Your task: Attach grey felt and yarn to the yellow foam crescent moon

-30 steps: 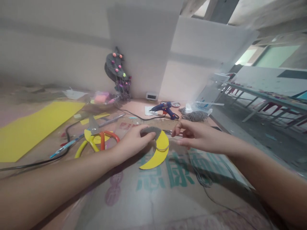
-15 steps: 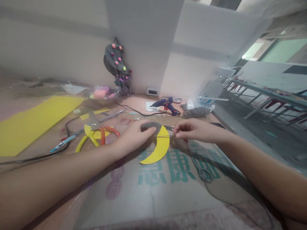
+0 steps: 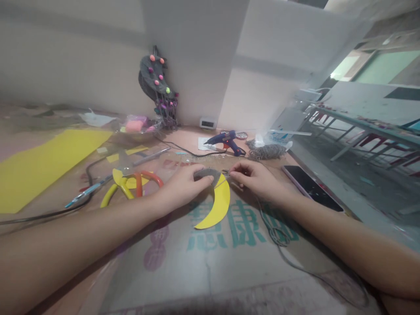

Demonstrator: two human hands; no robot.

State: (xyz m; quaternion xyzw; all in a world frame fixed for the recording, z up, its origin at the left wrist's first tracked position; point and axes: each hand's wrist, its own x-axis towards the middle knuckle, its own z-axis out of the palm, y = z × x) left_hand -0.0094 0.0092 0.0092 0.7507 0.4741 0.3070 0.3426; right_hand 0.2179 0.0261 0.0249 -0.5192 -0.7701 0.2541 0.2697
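A yellow crescent moon cutout (image 3: pixel 222 202) has its upper end wrapped in grey yarn (image 3: pixel 210 175). My left hand (image 3: pixel 185 183) pinches that wrapped end between thumb and fingers. To the right of the crescent, my right hand (image 3: pixel 247 177) is closed on a strand of the grey yarn, drawn across the crescent's edge. Below the right hand, a loose grey yarn tail (image 3: pixel 278 236) loops and trails over the table toward the lower right.
A blue glue gun (image 3: pixel 226 141) lies at the back beside a grey yarn bundle (image 3: pixel 267 151). Scissors and pliers with yellow and orange handles (image 3: pixel 139 186), and yellow sheet (image 3: pixel 49 168) are left. A phone (image 3: pixel 313 188) lies right. A decorated grey moon (image 3: pixel 152 78) leans against the wall.
My right hand has moved a little left and up, bringing the yarn strand closer to the crescent. The phone at the right has come into fuller view. My left hand keeps its hold.
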